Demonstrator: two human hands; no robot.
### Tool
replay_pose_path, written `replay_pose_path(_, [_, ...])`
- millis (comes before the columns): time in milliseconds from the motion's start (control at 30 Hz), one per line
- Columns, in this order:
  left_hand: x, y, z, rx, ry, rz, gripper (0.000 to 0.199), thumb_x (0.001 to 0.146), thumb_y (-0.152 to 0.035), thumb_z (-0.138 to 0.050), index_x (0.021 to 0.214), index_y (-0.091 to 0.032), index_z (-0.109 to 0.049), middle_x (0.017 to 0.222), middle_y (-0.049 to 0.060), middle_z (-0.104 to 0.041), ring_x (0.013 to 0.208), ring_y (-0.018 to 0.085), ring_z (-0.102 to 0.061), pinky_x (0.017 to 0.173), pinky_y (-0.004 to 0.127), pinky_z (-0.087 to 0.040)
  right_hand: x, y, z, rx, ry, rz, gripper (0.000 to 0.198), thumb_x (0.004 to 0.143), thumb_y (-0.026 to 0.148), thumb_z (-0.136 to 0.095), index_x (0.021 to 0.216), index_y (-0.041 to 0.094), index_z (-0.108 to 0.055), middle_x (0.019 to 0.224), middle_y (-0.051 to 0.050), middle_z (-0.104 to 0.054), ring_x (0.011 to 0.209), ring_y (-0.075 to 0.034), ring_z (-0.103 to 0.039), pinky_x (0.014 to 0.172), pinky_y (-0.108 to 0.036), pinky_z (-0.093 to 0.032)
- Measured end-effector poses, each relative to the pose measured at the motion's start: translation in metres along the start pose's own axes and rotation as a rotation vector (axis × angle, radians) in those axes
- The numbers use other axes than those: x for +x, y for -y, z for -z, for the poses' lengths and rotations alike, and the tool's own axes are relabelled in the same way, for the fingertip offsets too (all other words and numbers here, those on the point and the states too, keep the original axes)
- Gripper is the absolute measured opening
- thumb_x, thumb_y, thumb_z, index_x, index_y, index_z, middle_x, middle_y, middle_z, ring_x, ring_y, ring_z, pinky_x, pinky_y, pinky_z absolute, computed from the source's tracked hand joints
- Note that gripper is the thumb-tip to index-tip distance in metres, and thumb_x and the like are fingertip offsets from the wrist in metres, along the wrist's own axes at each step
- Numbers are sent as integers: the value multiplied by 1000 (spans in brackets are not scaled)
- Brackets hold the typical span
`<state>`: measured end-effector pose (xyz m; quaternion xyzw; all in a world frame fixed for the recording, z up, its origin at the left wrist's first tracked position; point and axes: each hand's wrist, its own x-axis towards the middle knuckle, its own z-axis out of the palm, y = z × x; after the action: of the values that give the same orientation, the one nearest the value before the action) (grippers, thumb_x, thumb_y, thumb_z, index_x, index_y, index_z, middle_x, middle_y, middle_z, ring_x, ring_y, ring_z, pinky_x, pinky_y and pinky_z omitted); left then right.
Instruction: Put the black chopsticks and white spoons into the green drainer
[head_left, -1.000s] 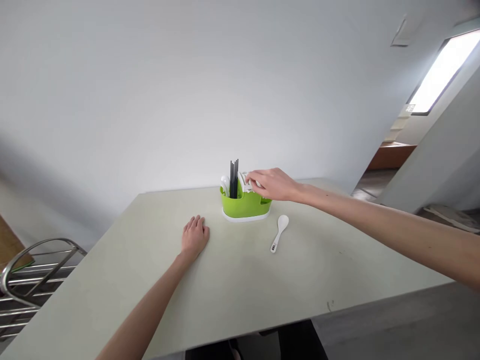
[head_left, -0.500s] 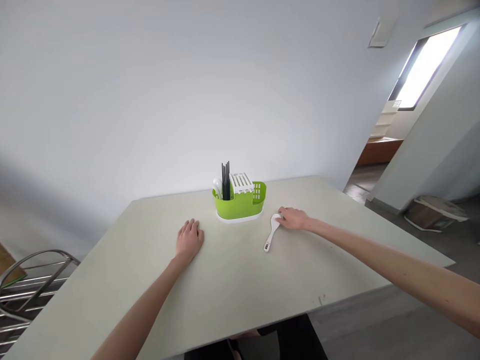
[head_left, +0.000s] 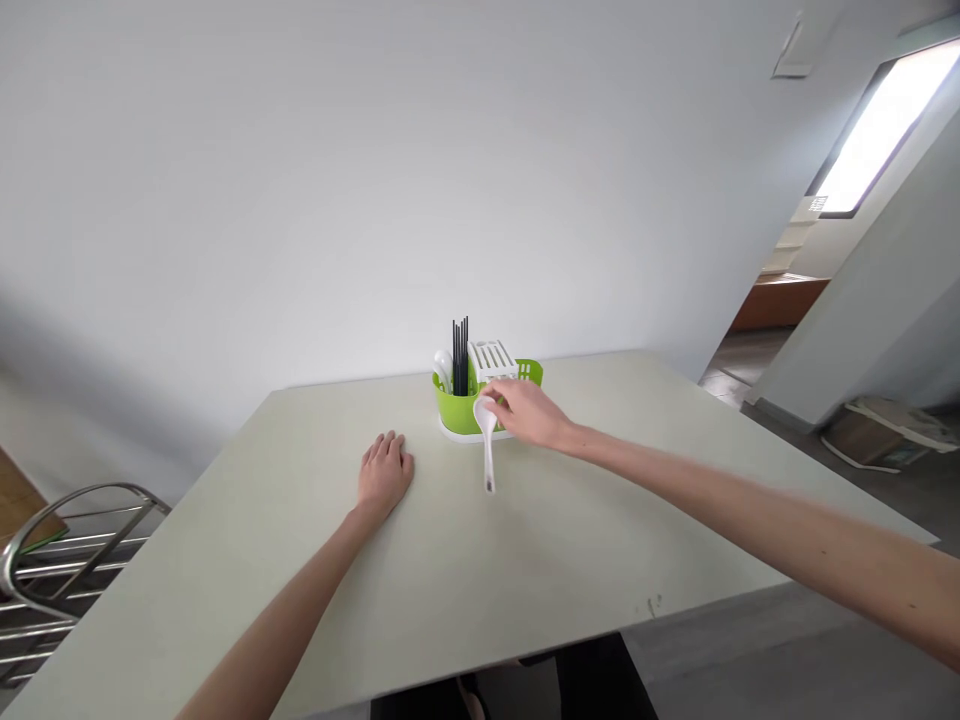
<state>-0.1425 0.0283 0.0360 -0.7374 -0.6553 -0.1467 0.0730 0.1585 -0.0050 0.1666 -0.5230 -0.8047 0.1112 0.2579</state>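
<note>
My right hand pinches a white spoon by its bowl end, the handle hanging down toward me. It is in front of a green utensil holder with a white base, and hides part of the holder's right side. Black chopsticks and another white spoon stand in the holder's left part. A white slotted rack tops its middle. My left hand lies flat on the table, left of the holder, holding nothing.
The pale table reaches back to a white wall. A metal-framed chair or rack stands at the far left. At the right, a bag-like bundle lies on the floor beyond the table.
My right hand has lifted the spoon off the table and carried it left, in front of the holder. My left hand stays in place; the view has shifted slightly.
</note>
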Motion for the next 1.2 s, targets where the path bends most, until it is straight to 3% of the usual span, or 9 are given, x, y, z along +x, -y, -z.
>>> replay_pose_path(133, [-1,1,-2,-14,-15,-5,48,101,-24,-38,141,-13,-63,158,14,-55,152,31,-44,123,47,-38,35,29,38,96,-352,231,16,106,27,-51,105,21,-66,103,-5,-74,92,-20,-69,84,-32,-51])
replay_pose_path(233, [-3,1,-3,-24,-34,-11,47,100,-23,-40,140,-15,-64,157,14,-56,151,31,-45,123,48,-38,55,43,54,61,-484,314,15,107,25,-47,104,21,-62,106,-6,-71,91,-20,-66,82,-32,-49])
replay_pose_path(300, [-4,0,-3,-30,-40,-10,47,100,-23,-41,140,-14,-64,156,15,-57,151,31,-45,123,48,-38,64,49,55,-15,-503,332,16,107,23,-44,107,21,-60,109,-7,-70,90,-20,-65,81,-32,-48])
replay_pose_path(500, [-8,-1,-2,-47,-48,1,45,100,-21,-43,138,-16,-66,155,14,-58,151,31,-46,123,47,-39,70,56,21,-401,-276,290,27,111,24,-35,115,17,-60,115,-12,-68,87,-23,-65,70,-32,-41])
replay_pose_path(667, [-9,-1,-3,-53,-57,3,43,99,-20,-46,137,-15,-66,153,15,-59,150,31,-46,123,45,-38,69,55,-7,-566,-125,253,31,111,28,-33,117,17,-62,115,-13,-71,95,-25,-67,67,-32,-37])
replay_pose_path(800, [-10,-1,-3,-58,-52,2,43,99,-21,-47,137,-16,-66,154,15,-58,151,30,-45,124,44,-36,75,52,-17,-587,-23,230,29,109,28,-37,119,17,-62,117,-14,-73,96,-26,-68,69,-32,-36])
replay_pose_path(1000, [-10,0,-4,-24,-39,-4,45,100,-23,-41,138,-17,-65,155,14,-57,151,30,-45,123,45,-37,87,49,-21,-516,58,197,18,104,30,-49,107,19,-63,111,-11,-72,88,-24,-68,67,-32,-39])
replay_pose_path(1200, [-9,2,-8,-37,-57,-3,46,99,-23,-42,140,-20,-64,155,12,-58,149,30,-46,121,48,-39,94,50,-24,-410,75,169,26,98,46,-64,100,20,-64,130,-14,-59,101,-26,-66,69,-33,-47])
